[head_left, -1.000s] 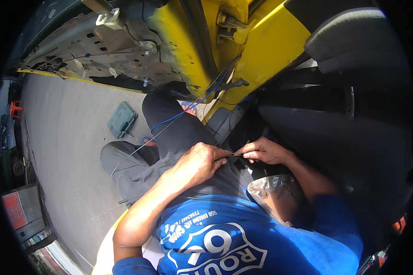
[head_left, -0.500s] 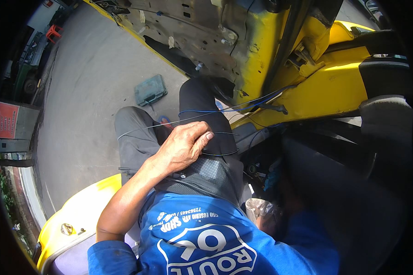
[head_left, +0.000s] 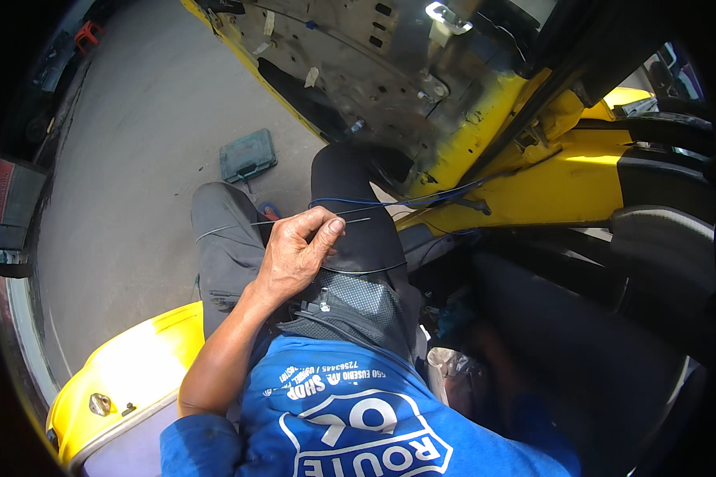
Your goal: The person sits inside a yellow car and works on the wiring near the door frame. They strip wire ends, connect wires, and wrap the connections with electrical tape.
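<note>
Where my left hand [head_left: 294, 250] hovers above my thighs, its thumb and fingers are together, pinching a thin wire [head_left: 356, 220], dark and nearly straight, its free tip pointing right. Just beyond it, a blue wire [head_left: 326, 199] crosses my knee toward the yellow car body [head_left: 533, 179]. My right arm [head_left: 493, 354] reaches into deep shadow, and I cannot tell whether my right hand is gripping anything. Sun falls on my dark trousers [head_left: 224, 211]. Past my knees, a green case [head_left: 248, 156] lies on grey paving [head_left: 151, 159] beside an open door [head_left: 350, 63] showing bare metal; a red-orange chair [head_left: 88, 33] stands far off.
</note>
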`<state>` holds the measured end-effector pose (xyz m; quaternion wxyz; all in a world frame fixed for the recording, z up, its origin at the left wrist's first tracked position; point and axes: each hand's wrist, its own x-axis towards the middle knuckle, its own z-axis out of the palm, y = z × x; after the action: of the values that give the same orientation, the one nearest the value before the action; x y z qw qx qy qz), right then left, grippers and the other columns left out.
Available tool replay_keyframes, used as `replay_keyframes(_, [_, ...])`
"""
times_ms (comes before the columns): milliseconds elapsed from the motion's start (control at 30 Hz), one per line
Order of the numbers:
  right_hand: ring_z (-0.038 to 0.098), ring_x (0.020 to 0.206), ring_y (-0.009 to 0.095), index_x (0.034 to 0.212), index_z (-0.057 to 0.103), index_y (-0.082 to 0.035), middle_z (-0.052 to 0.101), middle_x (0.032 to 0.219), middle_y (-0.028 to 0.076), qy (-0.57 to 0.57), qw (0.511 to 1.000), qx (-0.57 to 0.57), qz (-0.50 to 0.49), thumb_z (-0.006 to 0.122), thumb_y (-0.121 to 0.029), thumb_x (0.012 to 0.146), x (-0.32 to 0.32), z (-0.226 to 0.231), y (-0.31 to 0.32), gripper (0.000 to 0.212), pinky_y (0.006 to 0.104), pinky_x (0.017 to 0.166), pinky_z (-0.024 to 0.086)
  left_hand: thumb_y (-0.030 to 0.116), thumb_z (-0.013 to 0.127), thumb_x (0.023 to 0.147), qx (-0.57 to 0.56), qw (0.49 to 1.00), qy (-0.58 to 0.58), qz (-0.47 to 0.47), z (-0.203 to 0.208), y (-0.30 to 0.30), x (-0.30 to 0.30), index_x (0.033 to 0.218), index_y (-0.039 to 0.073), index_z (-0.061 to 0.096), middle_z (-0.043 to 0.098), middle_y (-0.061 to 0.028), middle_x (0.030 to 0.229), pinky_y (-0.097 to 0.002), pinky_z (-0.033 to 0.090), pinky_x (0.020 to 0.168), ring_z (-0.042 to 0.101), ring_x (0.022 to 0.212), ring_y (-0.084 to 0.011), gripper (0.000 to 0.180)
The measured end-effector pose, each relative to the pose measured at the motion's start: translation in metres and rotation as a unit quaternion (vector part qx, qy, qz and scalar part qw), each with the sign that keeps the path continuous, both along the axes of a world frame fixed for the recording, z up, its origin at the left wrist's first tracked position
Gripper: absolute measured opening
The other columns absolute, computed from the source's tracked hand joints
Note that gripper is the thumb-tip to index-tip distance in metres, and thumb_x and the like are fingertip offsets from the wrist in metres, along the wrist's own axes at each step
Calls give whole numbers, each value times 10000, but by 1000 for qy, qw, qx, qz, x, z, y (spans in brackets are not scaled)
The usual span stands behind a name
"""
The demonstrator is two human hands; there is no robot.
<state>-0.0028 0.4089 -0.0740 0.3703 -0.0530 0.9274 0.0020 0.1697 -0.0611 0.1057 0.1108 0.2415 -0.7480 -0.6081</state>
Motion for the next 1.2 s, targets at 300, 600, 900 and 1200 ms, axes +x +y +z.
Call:
replay_keyframes(300, [591,1298,285,805,666,49,568,1485,236,-133,788,-600,-18,697,-276,977,12,205,-145,369,428,1081,481,122,525,1111,134,976,165,-36,18,8,-18,1173,-31,643,732,-101,987,-292,624,734,742,825,-140,203])
replay_keyframes(600, [661,1213,296,863,655,-23,545,1501,271,-415,538,-732,-59,569,-313,1089,22,217,-320,378,504,1057,522,112,570,1094,110,976,175,-66,37,7,4,1147,-27,673,736,-88,960,-262,597,698,716,803,-121,182])
replay_keyframes(900, [669,1219,246,1313,622,47,676,1279,139,-204,728,-647,99,640,-206,1061,51,226,-350,357,422,1080,516,135,669,1053,78,969,198,125,36,-15,24,1121,-32,724,677,-20,717,-204,481,514,601,574,-37,189])
replay_keyframes(1200, [451,1497,360,1411,522,62,383,1666,201,9,784,-571,245,406,147,747,66,237,-349,680,433,1223,375,132,675,1051,81,965,206,145,29,-11,18,1166,-15,743,660,-9,712,-204,468,513,591,581,-34,198])
